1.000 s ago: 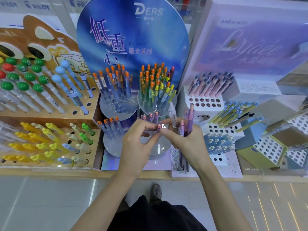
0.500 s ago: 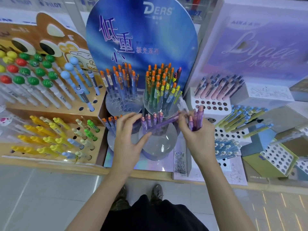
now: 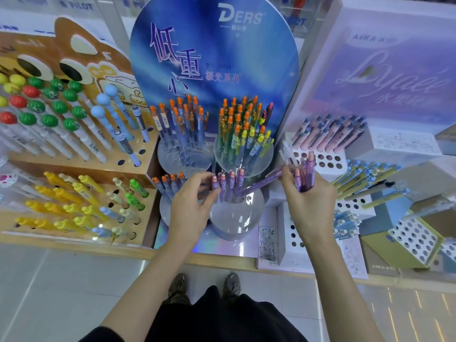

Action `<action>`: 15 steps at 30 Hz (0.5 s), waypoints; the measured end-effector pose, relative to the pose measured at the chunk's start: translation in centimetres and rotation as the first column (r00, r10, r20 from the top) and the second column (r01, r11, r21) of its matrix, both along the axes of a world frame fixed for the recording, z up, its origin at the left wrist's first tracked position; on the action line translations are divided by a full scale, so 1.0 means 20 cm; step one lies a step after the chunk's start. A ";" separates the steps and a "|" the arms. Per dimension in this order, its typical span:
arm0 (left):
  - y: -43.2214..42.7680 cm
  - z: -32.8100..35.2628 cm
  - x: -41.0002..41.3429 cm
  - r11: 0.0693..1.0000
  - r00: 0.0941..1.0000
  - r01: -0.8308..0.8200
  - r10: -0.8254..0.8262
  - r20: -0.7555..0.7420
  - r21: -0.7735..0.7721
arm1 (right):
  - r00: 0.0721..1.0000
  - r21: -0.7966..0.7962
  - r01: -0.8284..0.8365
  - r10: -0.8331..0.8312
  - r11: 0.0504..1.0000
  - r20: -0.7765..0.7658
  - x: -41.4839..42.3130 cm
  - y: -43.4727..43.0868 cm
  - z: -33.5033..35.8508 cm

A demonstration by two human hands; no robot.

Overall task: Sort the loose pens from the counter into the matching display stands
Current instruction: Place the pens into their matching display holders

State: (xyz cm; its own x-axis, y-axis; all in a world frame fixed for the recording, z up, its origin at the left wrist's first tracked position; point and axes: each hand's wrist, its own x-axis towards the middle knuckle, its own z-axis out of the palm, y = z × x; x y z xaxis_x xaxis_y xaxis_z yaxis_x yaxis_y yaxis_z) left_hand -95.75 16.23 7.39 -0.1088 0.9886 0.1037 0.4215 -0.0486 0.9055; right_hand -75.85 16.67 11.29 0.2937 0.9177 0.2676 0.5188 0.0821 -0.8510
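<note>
**Purple pen heading into its stand**

The pen now slants down, its tip at the holes of the clear stand, right beside the purple row already standing there. Half a second ago it lay level between both hands. Now only the right hand pinches its top end, with a bundle of matching pens clenched in the same fist. The left hand has let go and curls by the leftmost standing pen. Gripping or just touching it? Can't tell, it's blurry. So I'd say it's lined up and only needs pushing in.
</note>
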 end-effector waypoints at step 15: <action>0.00 0.01 0.00 1.000 0.999 0.030 -0.029 0.040 -0.009 | 0.941 0.059 -0.211 0.186 0.976 0.284 -0.02 -0.01 0.10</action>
State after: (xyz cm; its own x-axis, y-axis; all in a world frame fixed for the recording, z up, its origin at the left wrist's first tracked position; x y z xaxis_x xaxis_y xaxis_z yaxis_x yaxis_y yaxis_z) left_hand -95.84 16.32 7.50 -0.0834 0.9924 0.0906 0.3837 -0.0519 0.9220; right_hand -76.25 16.46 13.34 0.0116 0.9193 0.3934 0.6974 0.2744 -0.6620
